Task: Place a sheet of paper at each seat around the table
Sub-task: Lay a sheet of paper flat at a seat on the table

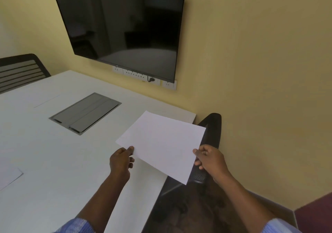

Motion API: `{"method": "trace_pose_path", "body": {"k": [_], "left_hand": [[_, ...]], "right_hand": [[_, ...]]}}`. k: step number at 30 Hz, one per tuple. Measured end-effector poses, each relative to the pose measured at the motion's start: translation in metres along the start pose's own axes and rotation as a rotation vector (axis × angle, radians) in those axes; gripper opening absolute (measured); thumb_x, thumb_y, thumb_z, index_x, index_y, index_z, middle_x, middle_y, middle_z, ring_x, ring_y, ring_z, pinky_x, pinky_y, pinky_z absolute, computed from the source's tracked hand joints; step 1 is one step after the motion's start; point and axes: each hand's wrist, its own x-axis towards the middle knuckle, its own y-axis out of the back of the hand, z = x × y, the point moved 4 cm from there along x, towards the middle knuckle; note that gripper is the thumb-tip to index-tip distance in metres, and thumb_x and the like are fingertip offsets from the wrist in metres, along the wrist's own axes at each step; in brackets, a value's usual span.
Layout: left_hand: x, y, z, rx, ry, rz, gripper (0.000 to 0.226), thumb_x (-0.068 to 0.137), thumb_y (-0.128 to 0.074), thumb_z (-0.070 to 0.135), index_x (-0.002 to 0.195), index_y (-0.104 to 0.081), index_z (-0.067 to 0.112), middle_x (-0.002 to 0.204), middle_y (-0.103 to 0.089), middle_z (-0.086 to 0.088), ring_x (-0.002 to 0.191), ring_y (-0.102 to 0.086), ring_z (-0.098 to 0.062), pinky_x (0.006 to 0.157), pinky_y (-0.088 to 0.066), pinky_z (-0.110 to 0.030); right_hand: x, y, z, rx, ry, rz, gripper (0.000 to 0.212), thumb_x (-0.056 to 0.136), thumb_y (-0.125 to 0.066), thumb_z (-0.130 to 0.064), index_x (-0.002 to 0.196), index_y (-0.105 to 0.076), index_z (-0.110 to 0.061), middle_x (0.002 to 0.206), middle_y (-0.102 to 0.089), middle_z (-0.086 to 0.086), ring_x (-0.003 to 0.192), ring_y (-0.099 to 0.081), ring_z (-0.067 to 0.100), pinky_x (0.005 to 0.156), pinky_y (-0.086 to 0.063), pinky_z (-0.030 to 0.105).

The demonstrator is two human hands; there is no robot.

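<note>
I hold a blank white sheet of paper (162, 144) in both hands above the right edge of the white table (53, 160). My left hand (121, 161) pinches its near left corner. My right hand (209, 159) grips its right edge. The sheet hangs partly over a black chair (212, 124) tucked at the table's right side. Another sheet (9, 176) lies flat on the table at the far left, and a third sheet (46, 100) lies near the far left edge.
A grey cable hatch (85, 113) is set into the table's middle. A dark wall screen (124, 24) hangs above wall sockets (143, 77). A second black chair (19, 70) stands at the far left. The yellow wall is close on the right.
</note>
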Motion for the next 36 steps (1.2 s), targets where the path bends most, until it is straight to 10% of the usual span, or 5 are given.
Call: {"method": "trace_pose_path", "body": {"k": [29,32,36], "left_hand": [[0.245,-0.018,-0.076,0.382,0.218,0.26,0.039,0.086,-0.073,0.015,0.058,-0.046,0.011,0.051,-0.059,-0.008,0.047,-0.062,-0.027,0.072,-0.06,-0.047],[0.244,-0.022,-0.075,0.507,0.129,0.296,0.02,0.085,-0.074,0.025,0.086,-0.059,0.013,0.075,-0.071,-0.012,0.07,-0.07,-0.034,0.086,-0.058,-0.049],[0.242,-0.024,-0.078,0.835,-0.116,0.348,0.087,0.079,-0.078,0.041,0.147,-0.035,0.009,0.132,-0.051,-0.025,0.117,-0.055,-0.045,0.096,-0.048,-0.054]], "right_hand": [[0.229,-0.197,0.097,-0.093,-0.58,-0.192,0.014,0.095,-0.065,-0.012,0.094,-0.066,0.001,0.088,-0.072,0.015,0.065,-0.068,0.019,0.053,-0.051,0.029],[0.233,-0.201,0.104,-0.098,-0.611,-0.188,0.011,0.095,-0.065,-0.011,0.092,-0.066,-0.001,0.081,-0.07,0.011,0.066,-0.069,0.02,0.053,-0.051,0.029],[0.236,-0.203,0.109,-0.114,-0.622,-0.18,0.01,0.095,-0.065,-0.013,0.097,-0.068,-0.003,0.086,-0.073,0.012,0.07,-0.07,0.02,0.053,-0.053,0.028]]}}
